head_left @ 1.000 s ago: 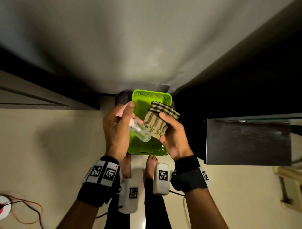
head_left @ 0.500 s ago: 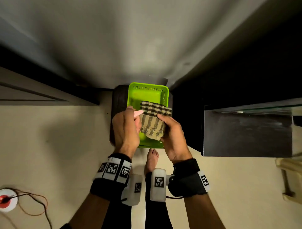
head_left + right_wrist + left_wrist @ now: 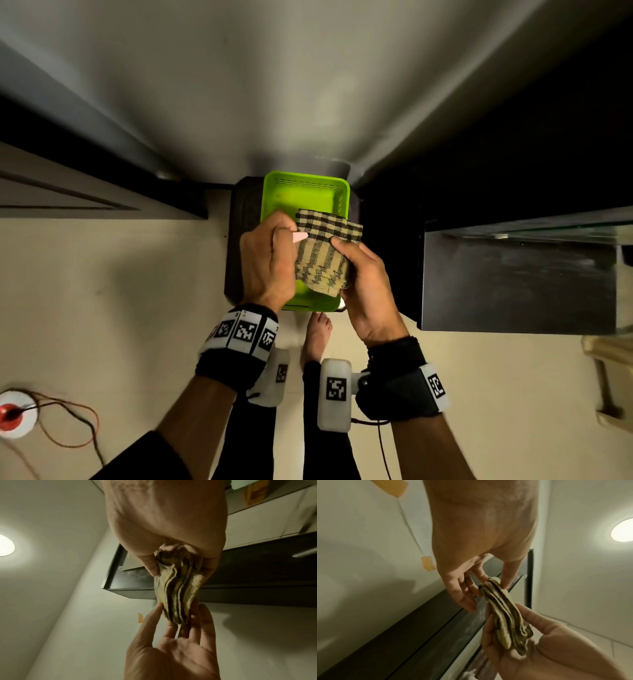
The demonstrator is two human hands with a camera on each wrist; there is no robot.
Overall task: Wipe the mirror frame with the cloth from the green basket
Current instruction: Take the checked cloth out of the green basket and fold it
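Observation:
A folded tan-and-black checked cloth [image 3: 325,246] is held above the green basket [image 3: 305,176]. My right hand [image 3: 366,281] grips its lower half, thumb on top. The right wrist view shows the fingers curled round the cloth [image 3: 176,588]. My left hand [image 3: 274,253] touches the cloth's other end [image 3: 505,615], with its straight fingers [image 3: 467,601] on one side and its thumb on the other. Its palm is empty in the right wrist view. A pink tip [image 3: 301,236] shows beside the left fingers; what it belongs to is hidden. A black frame edge [image 3: 530,574] runs behind the hands.
The basket stands on a dark stool [image 3: 239,240] against the wall. A dark cabinet [image 3: 513,281] juts out at the right. My bare foot [image 3: 318,332] is below the basket. On the floor at the left lies a red-and-white disc with wires [image 3: 13,414].
A second ago my left hand held a clear spray bottle against the cloth. That bottle is no longer seen in it, and the hand now lies on the cloth's end.

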